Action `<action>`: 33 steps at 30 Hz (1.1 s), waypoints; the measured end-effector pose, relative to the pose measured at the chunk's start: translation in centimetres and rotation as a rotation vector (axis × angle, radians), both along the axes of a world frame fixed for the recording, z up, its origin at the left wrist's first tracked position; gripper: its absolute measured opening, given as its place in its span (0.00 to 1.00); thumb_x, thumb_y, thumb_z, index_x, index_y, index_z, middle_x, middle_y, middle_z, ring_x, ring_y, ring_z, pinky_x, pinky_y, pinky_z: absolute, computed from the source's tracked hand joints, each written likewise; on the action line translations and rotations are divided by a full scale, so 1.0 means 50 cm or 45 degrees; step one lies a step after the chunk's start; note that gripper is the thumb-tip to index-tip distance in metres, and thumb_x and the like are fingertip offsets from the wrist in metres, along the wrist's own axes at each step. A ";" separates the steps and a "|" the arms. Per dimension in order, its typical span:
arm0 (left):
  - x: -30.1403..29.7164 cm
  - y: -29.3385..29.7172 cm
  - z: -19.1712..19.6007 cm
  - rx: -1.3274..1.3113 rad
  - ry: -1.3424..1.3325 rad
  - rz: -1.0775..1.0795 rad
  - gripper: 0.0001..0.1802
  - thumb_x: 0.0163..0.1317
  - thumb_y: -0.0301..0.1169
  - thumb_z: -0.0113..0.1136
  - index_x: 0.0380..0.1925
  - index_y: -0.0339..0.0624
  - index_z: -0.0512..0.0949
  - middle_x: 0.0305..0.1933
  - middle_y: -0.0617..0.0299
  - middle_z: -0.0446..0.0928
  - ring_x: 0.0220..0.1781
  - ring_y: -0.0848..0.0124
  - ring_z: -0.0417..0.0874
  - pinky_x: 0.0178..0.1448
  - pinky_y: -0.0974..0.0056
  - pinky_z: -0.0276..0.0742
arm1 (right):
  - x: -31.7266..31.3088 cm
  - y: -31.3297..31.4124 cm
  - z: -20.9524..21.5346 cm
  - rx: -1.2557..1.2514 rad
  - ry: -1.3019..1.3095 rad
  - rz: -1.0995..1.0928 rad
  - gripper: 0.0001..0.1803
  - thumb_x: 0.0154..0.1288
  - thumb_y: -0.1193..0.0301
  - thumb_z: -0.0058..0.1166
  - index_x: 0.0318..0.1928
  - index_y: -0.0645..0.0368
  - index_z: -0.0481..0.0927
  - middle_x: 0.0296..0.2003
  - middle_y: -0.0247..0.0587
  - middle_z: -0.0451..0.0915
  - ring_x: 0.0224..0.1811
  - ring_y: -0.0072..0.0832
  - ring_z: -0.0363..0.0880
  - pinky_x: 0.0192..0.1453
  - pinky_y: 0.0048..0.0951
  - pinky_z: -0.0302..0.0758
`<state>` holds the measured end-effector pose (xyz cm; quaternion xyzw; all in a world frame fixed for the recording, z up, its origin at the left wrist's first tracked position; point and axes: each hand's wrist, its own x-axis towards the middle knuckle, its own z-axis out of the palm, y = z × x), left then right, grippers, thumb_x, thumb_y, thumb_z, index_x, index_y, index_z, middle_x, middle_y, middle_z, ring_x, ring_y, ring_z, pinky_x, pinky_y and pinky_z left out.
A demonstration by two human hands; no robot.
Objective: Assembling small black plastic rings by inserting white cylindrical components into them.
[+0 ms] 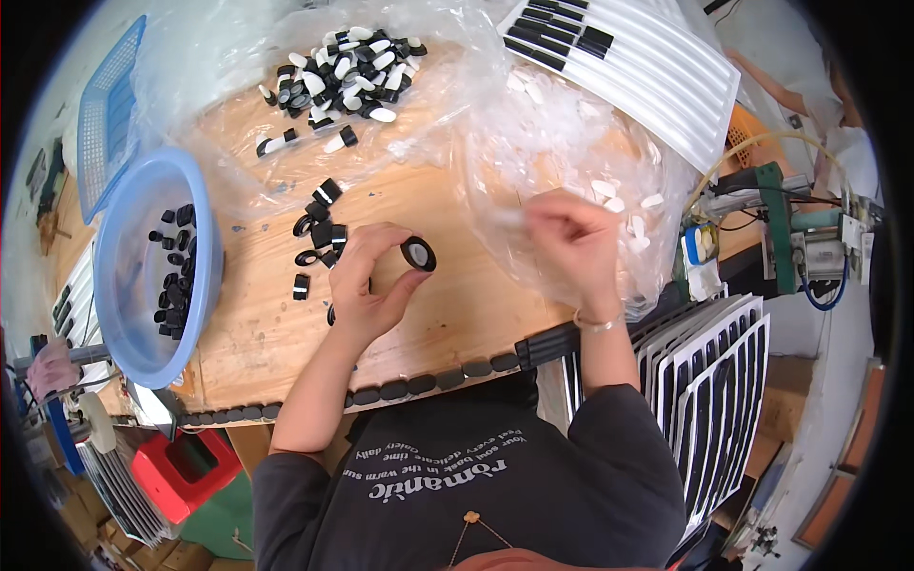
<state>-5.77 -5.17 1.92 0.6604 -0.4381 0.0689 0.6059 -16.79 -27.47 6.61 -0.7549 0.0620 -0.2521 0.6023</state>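
My left hand [367, 276] pinches a round black cap [419, 253] between thumb and fingers, its opening turned up and a pale disc showing inside. To the right, my right hand [574, 238] is blurred by motion, its fingers pinched together. A whitish, smeared small piece [511, 216] sticks out from its fingertips. Below that hand lies a clear plastic bag [486, 181] with loose white oval pieces [604, 188]. Several loose black caps [321, 234] rest on the wooden table [447, 319] beside my left hand.
A heap of black caps with white tabs [347, 76] lies on plastic sheeting at the back. A blue basin [107, 271] with black caps stands left, a blue basket [105, 124] behind it. White ribbed trays [624, 71] lie back right; a clamp-like machine [809, 228] stands right.
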 end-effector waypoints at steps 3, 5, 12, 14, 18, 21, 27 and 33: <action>-0.003 -0.006 0.009 0.034 -0.055 0.016 0.26 0.40 0.14 0.70 0.43 0.36 0.74 0.41 0.53 0.80 0.46 0.60 0.79 0.51 0.60 0.73 | 0.012 0.063 0.030 0.022 0.000 0.217 0.09 0.52 0.87 0.59 0.35 0.66 0.83 0.33 0.42 0.81 0.32 0.18 0.78 0.34 0.19 0.72; -0.002 -0.007 0.014 0.077 -0.090 0.041 0.26 0.40 0.15 0.70 0.43 0.36 0.74 0.40 0.53 0.80 0.45 0.59 0.79 0.50 0.60 0.73 | 0.021 0.077 0.034 -0.065 -0.014 0.284 0.10 0.51 0.86 0.60 0.35 0.65 0.84 0.32 0.40 0.81 0.30 0.20 0.78 0.32 0.18 0.71; -0.004 -0.010 0.020 0.084 -0.222 0.061 0.26 0.39 0.16 0.70 0.43 0.36 0.75 0.39 0.52 0.80 0.43 0.58 0.80 0.49 0.59 0.74 | 0.038 0.100 0.035 -0.419 -0.101 0.196 0.10 0.48 0.84 0.62 0.34 0.62 0.84 0.30 0.40 0.81 0.28 0.26 0.80 0.30 0.21 0.74; -0.005 -0.009 0.019 0.083 -0.247 0.067 0.26 0.40 0.16 0.69 0.43 0.36 0.74 0.39 0.52 0.80 0.43 0.58 0.80 0.48 0.59 0.74 | 0.039 0.114 0.038 -0.428 -0.097 0.262 0.10 0.48 0.83 0.62 0.34 0.61 0.84 0.30 0.40 0.81 0.27 0.28 0.80 0.30 0.23 0.76; 0.001 -0.010 0.012 -0.021 -0.232 0.089 0.26 0.36 0.16 0.71 0.41 0.35 0.77 0.38 0.53 0.79 0.41 0.56 0.79 0.45 0.59 0.74 | 0.040 0.129 0.045 -0.462 -0.105 0.232 0.10 0.48 0.82 0.62 0.34 0.60 0.84 0.30 0.40 0.81 0.27 0.28 0.81 0.30 0.23 0.76; 0.001 -0.009 0.015 -0.038 -0.235 0.076 0.25 0.37 0.17 0.71 0.41 0.34 0.76 0.38 0.53 0.79 0.41 0.56 0.79 0.45 0.58 0.73 | 0.040 0.126 0.051 -0.486 -0.029 0.178 0.10 0.48 0.82 0.62 0.34 0.60 0.84 0.31 0.40 0.81 0.28 0.27 0.80 0.29 0.23 0.76; 0.000 -0.006 0.017 -0.021 -0.322 0.092 0.23 0.39 0.18 0.70 0.40 0.33 0.76 0.37 0.53 0.79 0.40 0.56 0.79 0.45 0.56 0.72 | 0.043 0.139 0.045 -0.604 -0.046 0.243 0.12 0.48 0.82 0.63 0.36 0.58 0.85 0.33 0.41 0.80 0.30 0.28 0.79 0.31 0.24 0.75; 0.000 -0.007 0.018 -0.146 -0.261 0.085 0.21 0.40 0.18 0.69 0.39 0.32 0.76 0.36 0.53 0.80 0.40 0.58 0.78 0.46 0.56 0.70 | 0.055 0.129 0.018 0.262 0.256 0.420 0.21 0.52 0.80 0.66 0.49 0.60 0.79 0.38 0.34 0.79 0.38 0.19 0.78 0.42 0.20 0.76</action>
